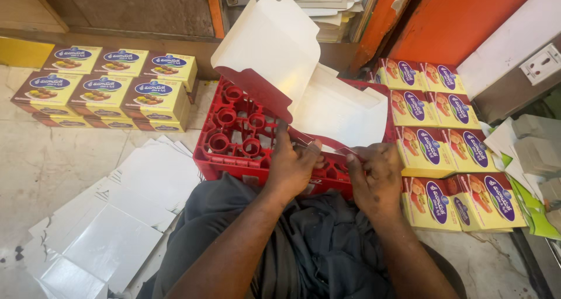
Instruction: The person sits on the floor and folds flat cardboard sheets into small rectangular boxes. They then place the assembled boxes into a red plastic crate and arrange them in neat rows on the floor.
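Head view: both hands work a half-folded carton (304, 77) over the red crate (234, 135), its cup slots bare. Left hand (292, 167) and right hand (377, 179) pinch its near edge. Finished boxes (444, 141) stack right, flat blanks (111, 229) lie left on the floor.

The carton (304, 83) in hand is plain white inside with a dark red edge. The crate (234, 135) under it is bright red. Finished boxes (111, 86) — yellow and brown, each with a blue oval — sit beside white sheets (117, 217).
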